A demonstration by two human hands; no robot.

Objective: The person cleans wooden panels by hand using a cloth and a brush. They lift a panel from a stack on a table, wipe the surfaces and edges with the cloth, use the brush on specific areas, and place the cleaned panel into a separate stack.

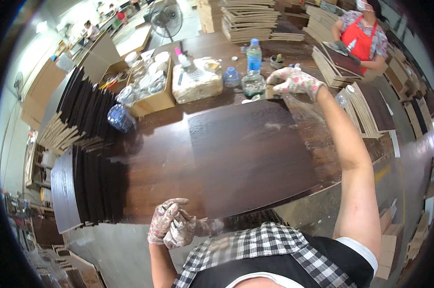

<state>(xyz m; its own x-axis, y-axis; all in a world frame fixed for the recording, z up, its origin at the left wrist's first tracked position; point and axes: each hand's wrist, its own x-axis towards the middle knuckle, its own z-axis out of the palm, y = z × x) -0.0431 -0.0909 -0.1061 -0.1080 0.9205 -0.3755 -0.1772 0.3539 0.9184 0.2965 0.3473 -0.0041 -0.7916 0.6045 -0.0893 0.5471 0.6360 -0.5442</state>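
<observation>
A dark brown wooden panel lies flat on the table in front of me. My left hand, in a flowered glove, is closed around a crumpled pale cloth at the near table edge. My right arm stretches to the panel's far edge. There my right hand, gloved alike, curls its fingers over a small tan block; the grip is partly hidden. Just left of it stand a glass jar of greenish liquid and a plastic bottle with a blue label.
Dark panels stand stacked at the left. Behind lie a cardboard box of wrapped items, a wrapped block and a blue jug. Boards lean at the right, near a person in a red apron.
</observation>
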